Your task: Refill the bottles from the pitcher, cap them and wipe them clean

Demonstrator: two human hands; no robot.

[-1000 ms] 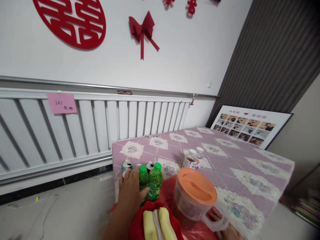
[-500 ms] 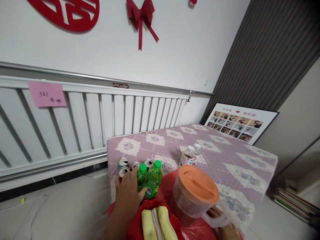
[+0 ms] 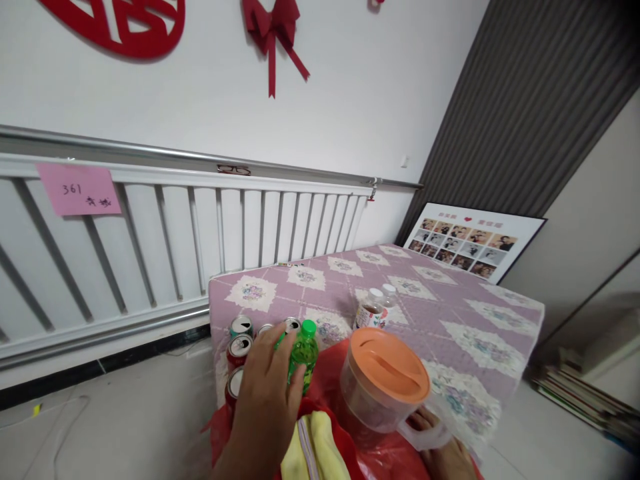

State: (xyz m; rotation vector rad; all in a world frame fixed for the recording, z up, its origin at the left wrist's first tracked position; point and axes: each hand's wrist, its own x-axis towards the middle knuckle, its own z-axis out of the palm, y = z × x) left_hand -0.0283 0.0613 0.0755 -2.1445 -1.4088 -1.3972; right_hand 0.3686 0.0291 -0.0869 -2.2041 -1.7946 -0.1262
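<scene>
My left hand reaches over the drinks at the table's near left, thumb apart from the fingers. It covers most of one green bottle, of which only a bit of cap shows. Just right of the thumb stands another green bottle with a green cap. Open-topped cans, among them a red can and a teal can, stand to the left. My right hand lies low behind the handle of a clear pitcher with an orange lid, fingers partly hidden. Below sits a yellow zippered cloth item in a red container.
Two white-capped bottles stand behind the pitcher on the flowered tablecloth. Red plastic sheeting lies beneath the near things. A white radiator runs along the wall at left. A photo board leans at the far right.
My left hand has moved right, off the cans and over the left green bottle, uncovering another red can. My right hand stays by the pitcher. The view has shifted slightly.
</scene>
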